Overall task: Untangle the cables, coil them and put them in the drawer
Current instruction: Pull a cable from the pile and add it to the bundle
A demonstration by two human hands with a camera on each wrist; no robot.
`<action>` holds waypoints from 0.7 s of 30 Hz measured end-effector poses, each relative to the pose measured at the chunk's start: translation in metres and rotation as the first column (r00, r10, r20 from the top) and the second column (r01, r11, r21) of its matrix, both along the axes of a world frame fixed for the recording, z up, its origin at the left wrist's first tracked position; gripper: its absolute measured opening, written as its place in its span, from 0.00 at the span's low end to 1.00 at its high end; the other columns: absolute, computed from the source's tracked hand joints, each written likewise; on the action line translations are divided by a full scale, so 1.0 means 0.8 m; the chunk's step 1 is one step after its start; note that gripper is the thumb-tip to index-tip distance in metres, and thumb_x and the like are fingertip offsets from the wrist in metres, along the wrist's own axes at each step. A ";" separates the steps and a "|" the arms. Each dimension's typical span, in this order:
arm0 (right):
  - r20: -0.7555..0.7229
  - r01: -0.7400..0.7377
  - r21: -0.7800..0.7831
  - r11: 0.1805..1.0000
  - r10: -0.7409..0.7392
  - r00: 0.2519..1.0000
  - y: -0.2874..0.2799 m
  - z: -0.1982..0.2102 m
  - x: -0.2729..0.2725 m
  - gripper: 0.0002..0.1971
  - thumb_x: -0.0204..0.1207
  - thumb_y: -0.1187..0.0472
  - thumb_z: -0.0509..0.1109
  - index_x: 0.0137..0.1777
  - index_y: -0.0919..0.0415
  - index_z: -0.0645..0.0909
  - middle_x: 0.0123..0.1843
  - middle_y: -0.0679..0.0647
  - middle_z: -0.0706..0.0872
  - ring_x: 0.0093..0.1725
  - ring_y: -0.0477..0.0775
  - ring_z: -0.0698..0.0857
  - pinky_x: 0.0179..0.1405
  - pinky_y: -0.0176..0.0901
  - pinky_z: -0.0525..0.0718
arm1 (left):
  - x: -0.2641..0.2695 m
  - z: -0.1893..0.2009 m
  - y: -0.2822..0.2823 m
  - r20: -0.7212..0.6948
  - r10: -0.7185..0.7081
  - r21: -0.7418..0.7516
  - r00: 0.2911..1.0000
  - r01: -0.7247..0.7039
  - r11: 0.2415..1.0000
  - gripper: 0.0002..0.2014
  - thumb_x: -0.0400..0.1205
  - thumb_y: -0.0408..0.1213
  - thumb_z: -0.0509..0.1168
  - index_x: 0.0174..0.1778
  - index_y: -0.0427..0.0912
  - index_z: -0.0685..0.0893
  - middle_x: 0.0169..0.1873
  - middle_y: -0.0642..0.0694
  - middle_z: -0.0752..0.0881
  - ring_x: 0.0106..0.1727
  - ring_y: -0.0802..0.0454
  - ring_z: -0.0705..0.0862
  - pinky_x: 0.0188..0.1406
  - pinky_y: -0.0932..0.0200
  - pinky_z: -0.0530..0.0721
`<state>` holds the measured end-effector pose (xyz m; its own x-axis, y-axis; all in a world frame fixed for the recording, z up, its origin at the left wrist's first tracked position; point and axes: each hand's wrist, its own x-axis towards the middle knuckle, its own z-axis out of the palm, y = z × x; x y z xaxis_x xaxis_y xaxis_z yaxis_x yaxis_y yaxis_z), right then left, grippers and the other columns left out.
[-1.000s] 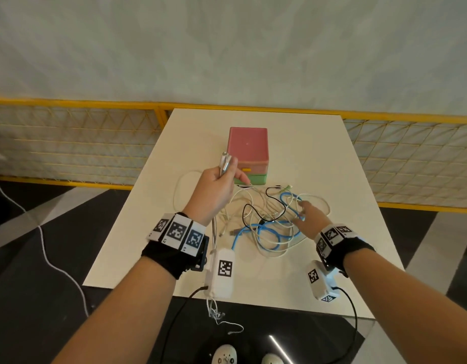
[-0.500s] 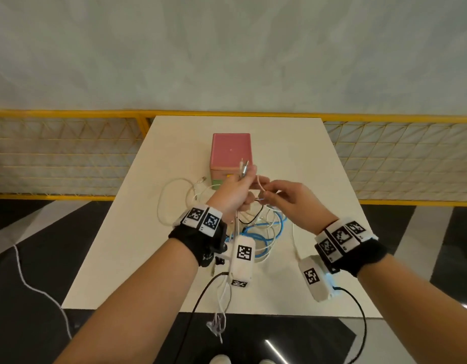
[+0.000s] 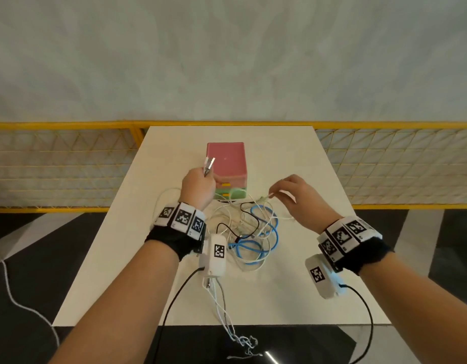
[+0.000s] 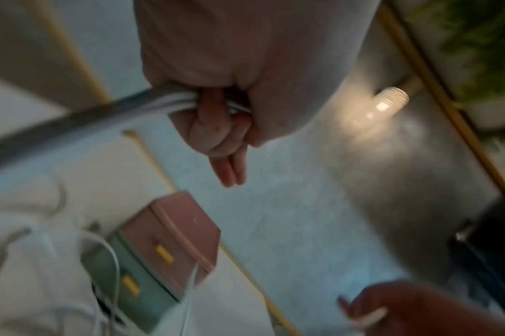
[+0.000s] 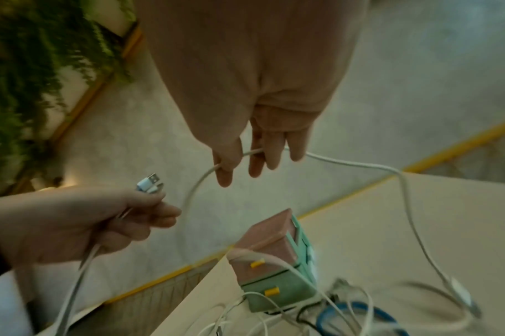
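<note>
At the table's [image 3: 101,279] near edge, thin white strands trail from beneath the left wrist and hang over the side. Just beyond, the tangle of cables [image 3: 249,232] lies in a heap at mid-table, blue, black and white loops crossing one another. Above it the left hand [image 3: 198,189] is clenched around a bundle of white leads, their USB plugs [image 3: 209,165] poking up from the fist. The right hand [image 3: 295,198], which half a second ago met the left over the pile, has drawn away to the right and now pinches a white cable [image 5: 360,164] between thumb and fingers, a strand pulled out of the heap. That suggests untangling is under way, with coiling yet to begin. Farther back the pink and green drawer unit [image 3: 228,169] stands with both drawers closed.
</note>
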<state>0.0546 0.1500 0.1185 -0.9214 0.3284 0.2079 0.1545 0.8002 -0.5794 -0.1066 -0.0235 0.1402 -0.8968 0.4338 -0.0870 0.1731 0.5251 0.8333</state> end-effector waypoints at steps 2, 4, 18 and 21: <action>-0.060 -0.126 0.098 0.987 0.132 0.989 -0.010 0.008 -0.003 0.07 0.79 0.65 0.67 0.50 0.56 0.86 0.55 0.55 0.78 0.61 0.56 0.82 0.60 0.46 0.80 | 0.005 0.008 -0.002 -0.081 -0.028 0.040 0.996 0.031 0.999 0.18 0.89 0.37 0.54 0.45 0.40 0.88 0.47 0.42 0.90 0.43 0.48 0.86 0.47 0.53 0.81; -0.066 -0.281 0.169 0.945 0.296 0.953 -0.026 0.014 -0.008 0.07 0.78 0.66 0.67 0.48 0.57 0.86 0.57 0.54 0.78 0.63 0.57 0.82 0.57 0.50 0.83 | 0.023 0.021 0.005 -0.005 -0.168 0.133 0.986 0.167 0.977 0.19 0.90 0.41 0.53 0.48 0.40 0.89 0.47 0.41 0.90 0.36 0.46 0.84 0.55 0.43 0.83; 0.044 -0.503 0.118 0.856 0.501 0.864 -0.046 0.010 -0.009 0.12 0.75 0.61 0.65 0.56 0.57 0.85 0.68 0.47 0.79 0.61 0.48 0.83 0.58 0.45 0.82 | 0.026 0.002 0.015 0.216 -0.336 0.269 0.917 0.275 0.923 0.15 0.89 0.42 0.58 0.65 0.41 0.84 0.31 0.60 0.80 0.27 0.57 0.69 0.24 0.64 0.69; -0.302 -0.309 0.037 0.950 0.306 0.903 -0.045 0.012 -0.008 0.08 0.78 0.62 0.63 0.53 0.60 0.82 0.62 0.49 0.79 0.54 0.47 0.85 0.53 0.43 0.86 | 0.028 0.003 0.009 0.193 -0.327 0.430 0.925 0.219 0.876 0.10 0.88 0.36 0.60 0.64 0.46 0.81 0.29 0.58 0.86 0.21 0.59 0.66 0.17 0.67 0.64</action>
